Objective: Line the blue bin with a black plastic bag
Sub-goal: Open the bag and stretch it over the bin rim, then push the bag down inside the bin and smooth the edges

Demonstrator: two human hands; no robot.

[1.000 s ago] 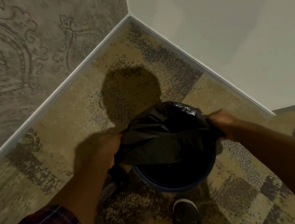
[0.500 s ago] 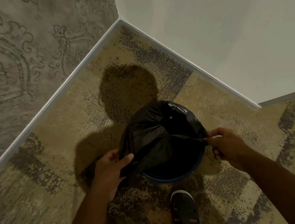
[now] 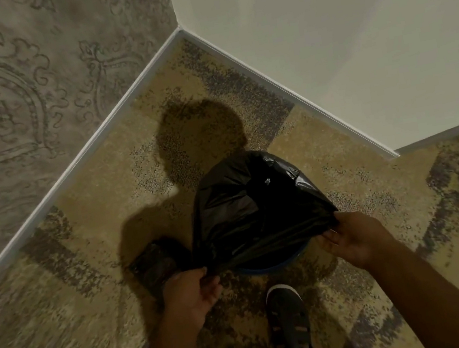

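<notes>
A black plastic bag (image 3: 252, 209) is draped over the blue bin, covering nearly all of it. Only a thin arc of the bin's blue rim (image 3: 271, 268) shows at the near side. My left hand (image 3: 193, 293) pinches the bag's near left edge, just outside the rim. My right hand (image 3: 354, 236) grips the bag's right edge and holds it taut beside the rim. The bin's inside is hidden by the bag.
The bin stands on patterned carpet near a room corner, with a patterned wall (image 3: 13, 103) at left and a plain wall (image 3: 335, 34) at right. A dark roll of bags (image 3: 154, 265) lies left of the bin. My shoe (image 3: 289, 318) is just in front.
Both hands have pulled the bag's edge toward me and down over the bin's mouth. The dark opening seen earlier is now covered, and the roll at left has come into view.
</notes>
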